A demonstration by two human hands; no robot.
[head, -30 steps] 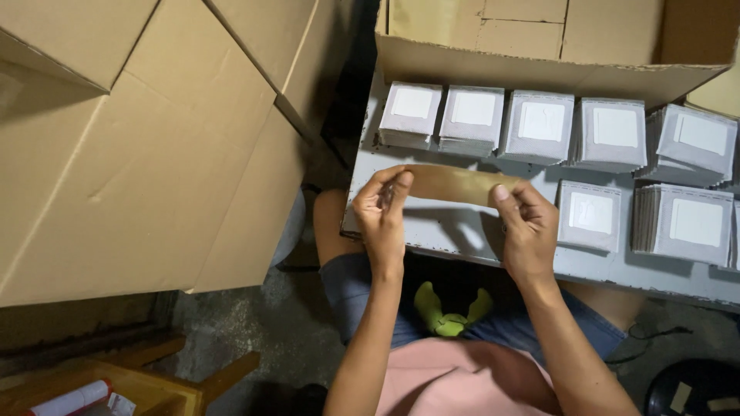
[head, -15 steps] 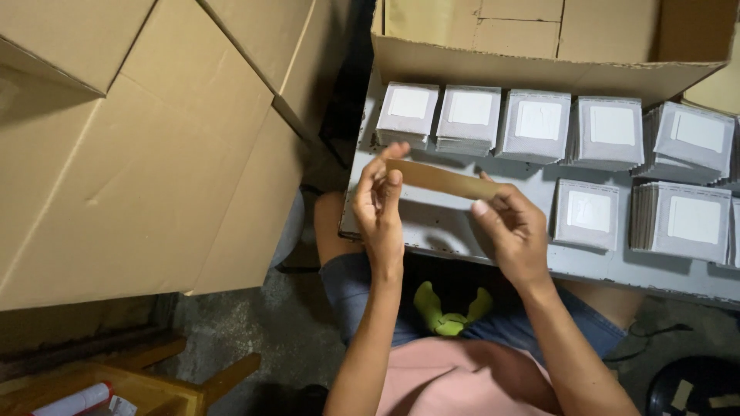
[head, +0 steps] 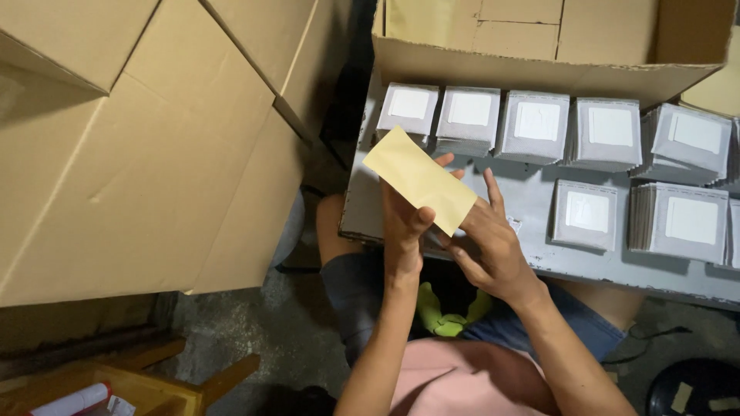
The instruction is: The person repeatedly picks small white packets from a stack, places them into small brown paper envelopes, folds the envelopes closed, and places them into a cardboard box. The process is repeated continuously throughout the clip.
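Observation:
A flat pale yellow rectangular card (head: 420,179) is tilted in front of me, and my left hand (head: 402,231) grips its lower edge with thumb and fingers. My right hand (head: 492,248) is just right of it, fingers spread behind the card's right end; contact there is hidden. Both hands hover over the near edge of a grey board (head: 532,204) that rests across my lap. Grey stacks of small square sleeves with white windows (head: 534,127) stand in rows on the board.
A large cardboard box (head: 146,146) fills the left side. An open cardboard box wall (head: 539,73) stands behind the stacks. A wooden frame (head: 146,381) lies at the lower left on the concrete floor. A dark round object (head: 694,389) sits lower right.
The card was held flat and edge-on between both hands; now it is turned up to show its face, tilted, with the left hand holding it and the right hand opened.

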